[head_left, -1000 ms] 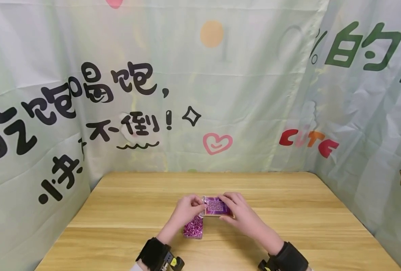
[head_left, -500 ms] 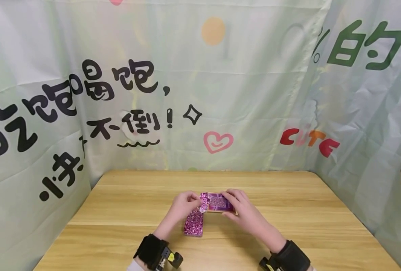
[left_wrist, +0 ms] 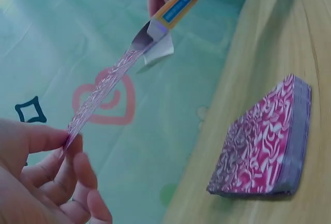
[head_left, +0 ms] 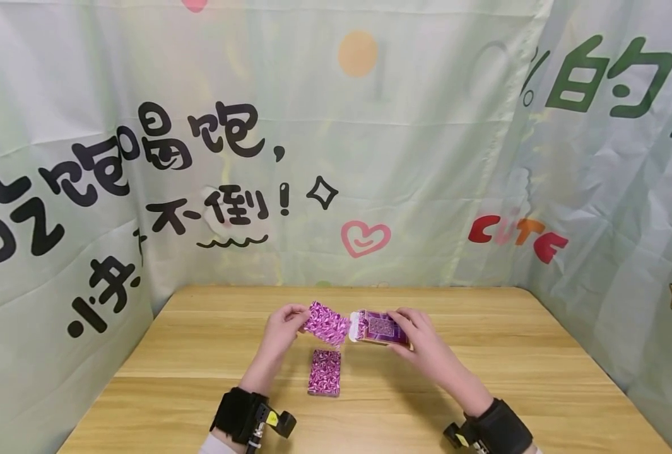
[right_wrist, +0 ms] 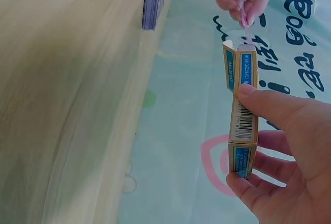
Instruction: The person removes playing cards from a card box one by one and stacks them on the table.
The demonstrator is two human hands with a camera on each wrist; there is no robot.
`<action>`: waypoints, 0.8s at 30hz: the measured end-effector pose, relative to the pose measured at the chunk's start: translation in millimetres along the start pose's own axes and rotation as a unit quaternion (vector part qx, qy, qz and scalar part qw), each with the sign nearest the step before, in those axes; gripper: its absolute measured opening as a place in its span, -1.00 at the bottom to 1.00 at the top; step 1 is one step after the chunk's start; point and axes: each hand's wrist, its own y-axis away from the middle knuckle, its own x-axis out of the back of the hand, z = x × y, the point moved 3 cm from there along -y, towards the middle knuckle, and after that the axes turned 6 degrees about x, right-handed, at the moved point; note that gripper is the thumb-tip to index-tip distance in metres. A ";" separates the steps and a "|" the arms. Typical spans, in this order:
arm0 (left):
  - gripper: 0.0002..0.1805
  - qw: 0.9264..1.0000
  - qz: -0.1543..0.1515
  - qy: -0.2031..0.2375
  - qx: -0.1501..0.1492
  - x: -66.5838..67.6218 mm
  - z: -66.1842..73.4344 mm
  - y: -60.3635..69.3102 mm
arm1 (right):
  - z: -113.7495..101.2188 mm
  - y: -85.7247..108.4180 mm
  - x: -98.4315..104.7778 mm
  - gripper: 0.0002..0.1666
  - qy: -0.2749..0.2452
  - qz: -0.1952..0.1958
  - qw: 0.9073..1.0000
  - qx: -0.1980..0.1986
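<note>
Between thumb and fingertips my left hand (head_left: 283,326) pinches a few pink-and-white patterned playing cards (head_left: 327,324), fanned slightly; in the left wrist view these cards (left_wrist: 103,92) appear nearly edge-on, their far end at the mouth of the card box. My right hand (head_left: 423,337) grips that purple card box (head_left: 382,326) above the table, its white flap open toward the left hand. The right wrist view shows the box (right_wrist: 244,115) edge-on, thumb on one side and fingers on the other. A squared deck of playing cards (head_left: 324,373) with the same backs lies below the held cards.
The wooden table (head_left: 211,353) lies under both hands. A pale printed curtain (head_left: 426,176) rises behind the table and along both sides. Each wrist wears a black strap with a small camera (head_left: 281,422).
My left hand has moved left and pulled several playing cards out of the box. The right hand has shifted slightly right with the box. The deck on the table stays put.
</note>
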 end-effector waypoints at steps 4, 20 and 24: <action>-0.76 1.000 0.012 -0.023 -0.007 1.3 -6.5 -2.9 | 1.6 -0.2 0.8 -0.22 0.011 0.005 1.000 0.006; -0.89 0.970 -0.063 -0.229 -0.049 -25.8 -45.2 0.1 | -3.5 -0.5 -6.4 -0.22 0.022 -0.020 1.000 0.005; -0.87 0.968 -0.055 -0.242 -0.041 -26.8 -49.0 -0.9 | -3.4 -0.3 -7.5 -0.22 0.024 -0.027 0.999 0.008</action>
